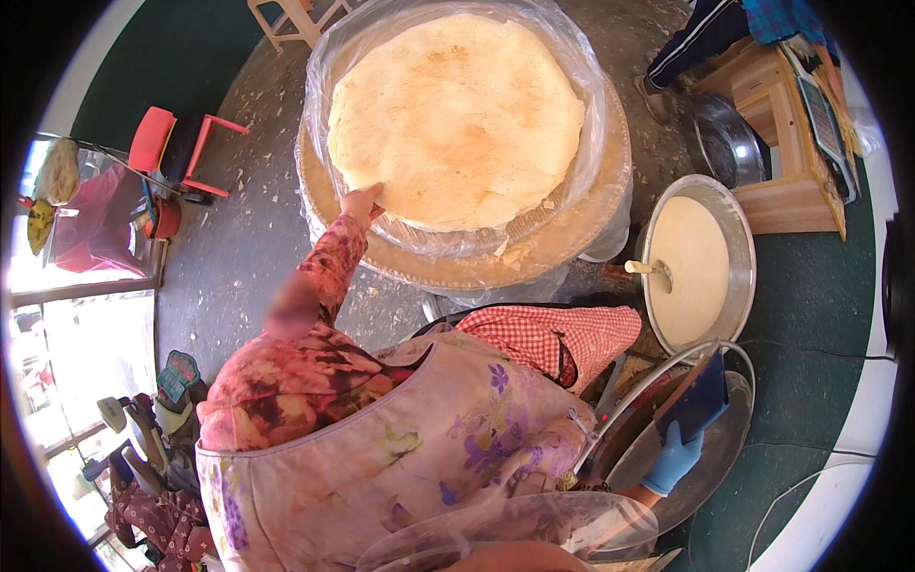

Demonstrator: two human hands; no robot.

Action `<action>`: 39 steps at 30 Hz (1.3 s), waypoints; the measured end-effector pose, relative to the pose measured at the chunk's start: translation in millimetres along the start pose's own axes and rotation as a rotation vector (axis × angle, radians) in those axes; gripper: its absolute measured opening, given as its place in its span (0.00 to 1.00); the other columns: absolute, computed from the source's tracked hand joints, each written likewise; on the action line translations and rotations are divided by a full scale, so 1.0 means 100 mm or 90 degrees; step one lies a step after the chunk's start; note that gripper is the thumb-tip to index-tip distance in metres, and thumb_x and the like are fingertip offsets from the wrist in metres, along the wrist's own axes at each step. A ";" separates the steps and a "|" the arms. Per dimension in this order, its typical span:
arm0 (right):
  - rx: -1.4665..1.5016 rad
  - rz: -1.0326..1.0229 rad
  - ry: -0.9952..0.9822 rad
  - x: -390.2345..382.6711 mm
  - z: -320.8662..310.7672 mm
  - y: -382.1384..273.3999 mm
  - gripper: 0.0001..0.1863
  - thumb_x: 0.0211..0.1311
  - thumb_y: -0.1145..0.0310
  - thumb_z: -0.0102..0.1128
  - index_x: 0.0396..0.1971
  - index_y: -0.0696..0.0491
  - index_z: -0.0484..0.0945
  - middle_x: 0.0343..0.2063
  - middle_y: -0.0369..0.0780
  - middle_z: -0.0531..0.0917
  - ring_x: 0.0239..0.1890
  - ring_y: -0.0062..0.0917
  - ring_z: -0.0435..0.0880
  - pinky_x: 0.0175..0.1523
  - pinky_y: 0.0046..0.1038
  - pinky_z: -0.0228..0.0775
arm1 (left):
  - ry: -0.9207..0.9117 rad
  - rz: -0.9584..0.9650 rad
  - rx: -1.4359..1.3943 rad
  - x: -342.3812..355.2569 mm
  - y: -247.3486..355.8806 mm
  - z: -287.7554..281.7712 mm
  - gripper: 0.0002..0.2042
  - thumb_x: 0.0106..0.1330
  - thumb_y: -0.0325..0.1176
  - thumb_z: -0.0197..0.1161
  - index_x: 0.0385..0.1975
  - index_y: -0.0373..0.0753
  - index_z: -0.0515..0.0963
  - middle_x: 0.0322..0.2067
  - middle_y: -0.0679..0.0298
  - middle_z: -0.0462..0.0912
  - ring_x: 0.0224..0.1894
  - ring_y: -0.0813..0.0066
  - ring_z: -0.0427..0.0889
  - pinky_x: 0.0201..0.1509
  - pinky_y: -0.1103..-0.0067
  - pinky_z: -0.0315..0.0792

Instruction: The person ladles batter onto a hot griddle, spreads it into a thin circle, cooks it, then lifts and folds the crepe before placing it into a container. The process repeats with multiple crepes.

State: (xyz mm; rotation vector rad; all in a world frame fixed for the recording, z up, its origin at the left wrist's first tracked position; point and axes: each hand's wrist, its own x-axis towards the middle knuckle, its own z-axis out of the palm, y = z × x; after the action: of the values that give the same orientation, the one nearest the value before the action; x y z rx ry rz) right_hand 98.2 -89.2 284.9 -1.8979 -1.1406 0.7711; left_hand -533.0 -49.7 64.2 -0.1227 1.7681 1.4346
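Observation:
A large round pale flatbread (457,114) lies on clear plastic sheeting (593,133) over a round tray (610,214). My bare left hand (362,205) reaches out to its near-left edge, the fingers closed on the rim there. At the lower right, my right hand (675,462) wears a blue glove and grips a dark blue flat rectangular board (694,398). That board is tilted over a round dark griddle (729,448). Part of the griddle's surface is hidden behind the board and glove.
A metal basin of pale batter (691,257) with a ladle (658,272) in it stands beyond the griddle. Farther right are a wooden cabinet (791,205), a dark bowl (729,138) and another person's leg (696,43). A red chair (181,143) stands left.

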 end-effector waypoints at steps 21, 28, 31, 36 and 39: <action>-0.041 0.007 -0.041 0.06 0.33 -0.23 0.16 0.52 0.78 0.53 0.43 0.64 0.72 0.37 0.40 0.79 0.37 0.22 0.75 0.45 0.23 0.66 | -0.283 0.900 0.792 -0.81 -0.21 1.72 0.40 0.51 0.55 0.61 0.61 0.43 0.55 0.63 0.56 0.50 0.66 0.57 0.48 0.66 0.58 0.42; -0.112 0.025 -0.045 -0.04 0.40 -0.21 0.15 0.49 0.77 0.53 0.40 0.63 0.72 0.33 0.39 0.78 0.34 0.22 0.74 0.43 0.24 0.66 | -0.427 0.821 0.966 -0.85 -0.57 1.86 0.41 0.49 0.59 0.58 0.62 0.46 0.54 0.64 0.55 0.46 0.67 0.57 0.43 0.64 0.51 0.38; -0.104 0.081 -0.056 -0.01 0.40 -0.15 0.16 0.48 0.78 0.52 0.41 0.63 0.72 0.33 0.40 0.78 0.33 0.22 0.74 0.42 0.24 0.67 | -0.482 0.721 0.920 -0.87 -0.45 1.88 0.39 0.52 0.57 0.58 0.62 0.45 0.54 0.64 0.55 0.47 0.67 0.55 0.43 0.64 0.52 0.40; -0.109 0.080 -0.044 0.09 0.45 -0.14 0.16 0.48 0.79 0.53 0.40 0.63 0.72 0.34 0.40 0.78 0.34 0.23 0.75 0.43 0.24 0.67 | -0.165 0.789 0.641 0.02 0.56 2.49 0.34 0.55 0.54 0.57 0.59 0.42 0.58 0.61 0.50 0.56 0.63 0.51 0.54 0.62 0.57 0.49; -0.080 0.105 -0.049 0.15 0.55 -0.17 0.15 0.47 0.79 0.54 0.39 0.63 0.72 0.34 0.40 0.78 0.35 0.22 0.76 0.43 0.24 0.67 | 0.059 0.674 0.777 0.92 1.32 2.87 0.32 0.58 0.57 0.50 0.60 0.48 0.57 0.62 0.54 0.53 0.63 0.55 0.54 0.61 0.54 0.50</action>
State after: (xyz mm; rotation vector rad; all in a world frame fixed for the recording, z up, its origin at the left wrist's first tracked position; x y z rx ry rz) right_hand 52.8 -53.9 269.2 -2.1024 -1.1123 0.8882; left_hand -511.6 275.5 106.8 1.5674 2.6103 0.6401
